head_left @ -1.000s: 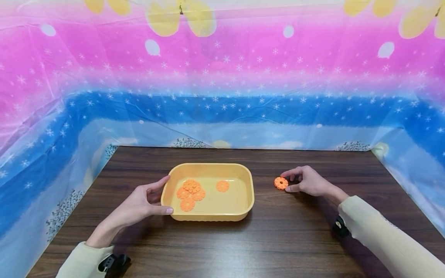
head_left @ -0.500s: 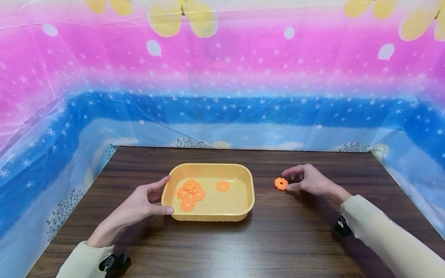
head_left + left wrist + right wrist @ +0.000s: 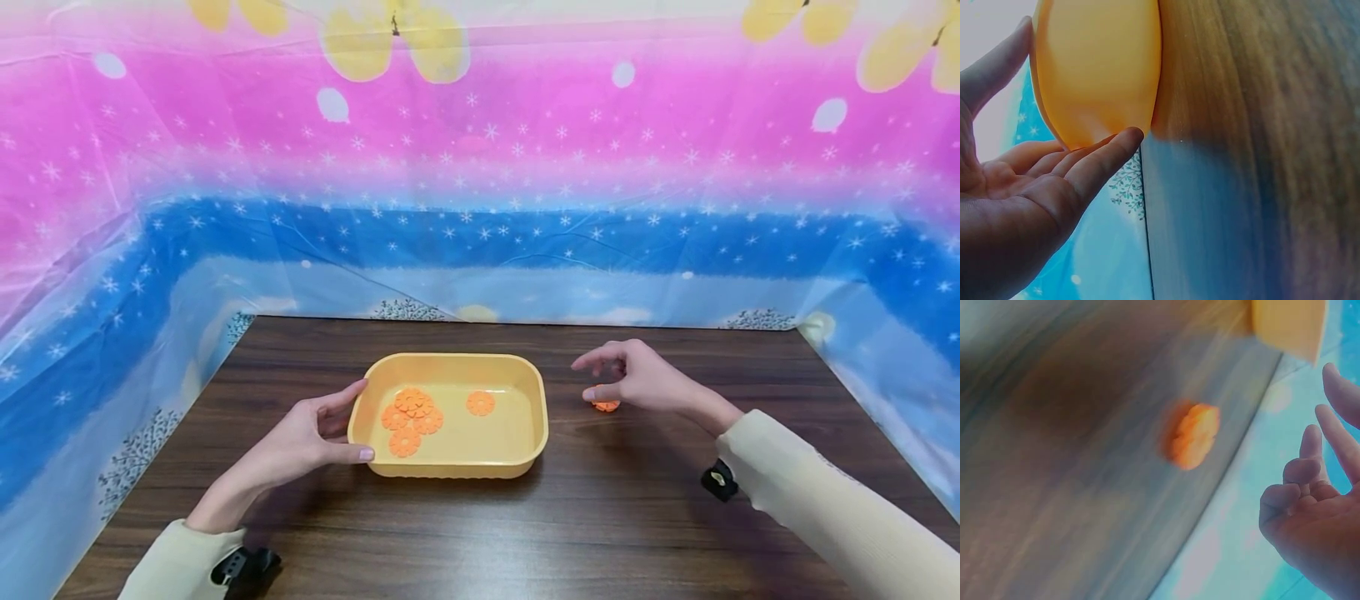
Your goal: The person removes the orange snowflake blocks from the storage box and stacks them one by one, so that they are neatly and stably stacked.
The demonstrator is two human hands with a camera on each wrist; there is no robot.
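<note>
My left hand [image 3: 303,437] holds the left end of a yellow plastic tray [image 3: 480,463]; its thumb lies at the near corner and its fingers along the left wall. In the left wrist view, the thumb and fingers span the tray [image 3: 1100,69] from both sides. Inside the tray, several orange notched discs [image 3: 405,442] overlap at the left, and a single disc [image 3: 481,403] lies farther right. My right hand [image 3: 648,379] hovers over an orange stack of notched discs [image 3: 606,407], partly hiding it. In the right wrist view, the stack [image 3: 1196,436] stands apart from the fingers, which hold nothing.
The dark wood-grain table [image 3: 480,542] carries the tray near its middle. A pink and blue patterned cloth [image 3: 480,225] hangs behind it and along both sides. Black wrist straps [image 3: 243,571] show at both sleeves.
My right hand has come off the stack of discs, lifting and shifting left, with its thumb and fingers spread. The stack stays on the table. My left hand and the tray hold still.
</note>
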